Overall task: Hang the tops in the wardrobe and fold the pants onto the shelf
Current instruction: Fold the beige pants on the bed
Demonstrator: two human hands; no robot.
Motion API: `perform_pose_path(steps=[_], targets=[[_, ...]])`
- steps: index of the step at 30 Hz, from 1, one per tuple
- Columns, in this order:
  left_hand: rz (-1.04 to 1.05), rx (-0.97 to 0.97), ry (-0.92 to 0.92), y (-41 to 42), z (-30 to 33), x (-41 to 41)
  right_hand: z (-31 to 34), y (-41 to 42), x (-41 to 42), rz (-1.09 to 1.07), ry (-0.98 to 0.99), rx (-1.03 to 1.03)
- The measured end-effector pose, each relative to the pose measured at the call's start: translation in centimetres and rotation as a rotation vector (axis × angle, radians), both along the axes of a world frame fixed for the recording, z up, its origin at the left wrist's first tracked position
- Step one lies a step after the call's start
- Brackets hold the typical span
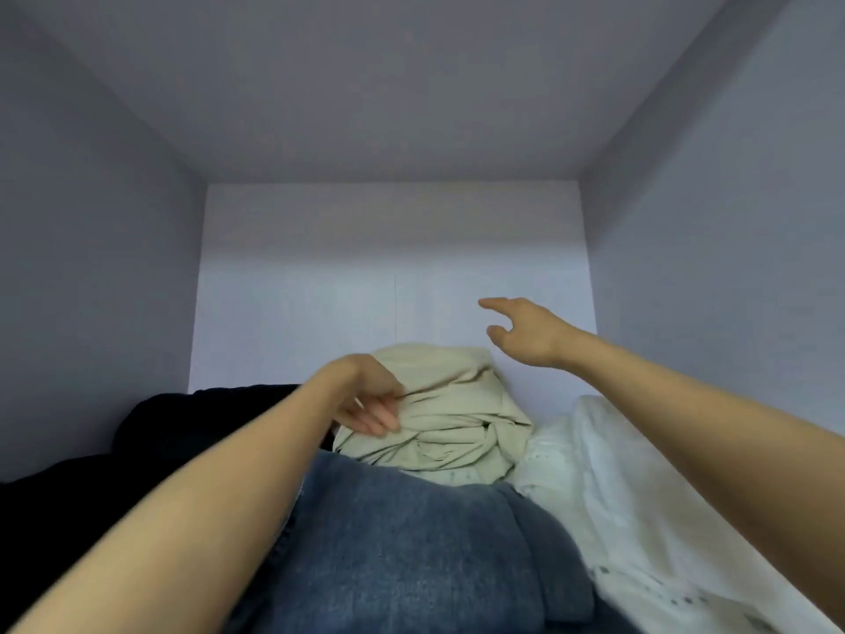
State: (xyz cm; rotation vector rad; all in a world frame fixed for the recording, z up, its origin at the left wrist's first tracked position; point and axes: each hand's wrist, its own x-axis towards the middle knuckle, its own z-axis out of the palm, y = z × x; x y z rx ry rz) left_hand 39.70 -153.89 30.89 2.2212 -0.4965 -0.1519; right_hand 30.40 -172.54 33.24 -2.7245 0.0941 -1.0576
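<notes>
I look into a white wardrobe compartment. A crumpled beige garment (462,414) lies at the back middle. My left hand (370,400) rests on its left side, fingers bent down against the cloth, with no clear hold visible. In front lies blue denim (411,551), filling the near middle. A black garment (151,450) lies at the left. White eyelet fabric (617,491) lies at the right. My right hand (526,329) hovers above and behind the beige garment, fingers loosely spread, holding nothing.
The compartment's back wall (393,267), left wall (91,267), right wall (731,244) and ceiling (388,84) close in the space. Above the clothes the compartment is open air.
</notes>
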Motion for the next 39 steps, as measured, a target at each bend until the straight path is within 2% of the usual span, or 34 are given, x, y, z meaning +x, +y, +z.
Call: perform_pose_path(steps=[3,4,5,7,9,11,14,19,21,23,26,28,31,34,37,39], targets=[[0.161,0.194,-0.574,2.0,1.0,3.0,-1.5,0.9,2.7,-0.043,0.137,-0.123],[0.144,0.299,-0.738,2.0,0.6,3.6,-2.3,1.2,3.5,-0.061,0.224,-0.189],[0.049,0.427,-0.804,1.7,-0.3,4.4,-3.3,1.5,4.4,-0.068,0.332,-0.242],[-0.21,0.666,-0.688,0.7,-3.0,5.6,-5.2,1.9,5.5,-0.098,0.557,-0.265],[-0.295,0.755,-0.548,0.1,-5.0,6.4,-6.1,2.0,5.6,-0.122,0.632,-0.256],[-0.302,0.679,-0.564,0.5,-4.8,6.3,-5.9,2.3,5.0,-0.102,0.557,-0.198],[-0.262,0.512,-0.672,1.8,-2.9,5.2,-5.1,3.3,3.2,-0.067,0.272,-0.134],[0.112,0.418,-1.12,5.3,-2.0,0.4,-5.5,6.7,-0.2,-0.083,-0.182,-0.222],[0.19,0.317,-1.189,7.1,-2.5,-2.5,-5.9,9.0,-1.6,-0.022,-0.307,-0.209],[0.226,0.206,-1.125,9.2,-3.5,-6.2,-6.4,11.6,-3.5,0.069,-0.374,-0.15],[0.322,0.036,-1.088,13.3,-6.3,-11.8,-7.5,15.5,-7.0,0.283,-0.48,0.106],[0.431,-0.036,-1.091,16.4,-9.2,-16.1,-9.2,18.5,-10.0,0.477,-0.475,0.292],[0.576,-0.106,-1.063,19.4,-14.0,-21.3,-12.9,21.8,-13.6,0.686,-0.473,0.458],[0.667,-0.132,-0.997,22.6,-20.1,-27.3,-19.5,25.4,-17.1,0.848,-0.402,0.52],[0.758,-0.088,-0.837,26.8,-27.0,-33.6,-27.3,29.5,-20.7,0.937,-0.235,0.611],[0.827,-0.029,-0.675,29.9,-31.9,-38.4,-33.2,32.8,-23.2,0.981,-0.046,0.638]])
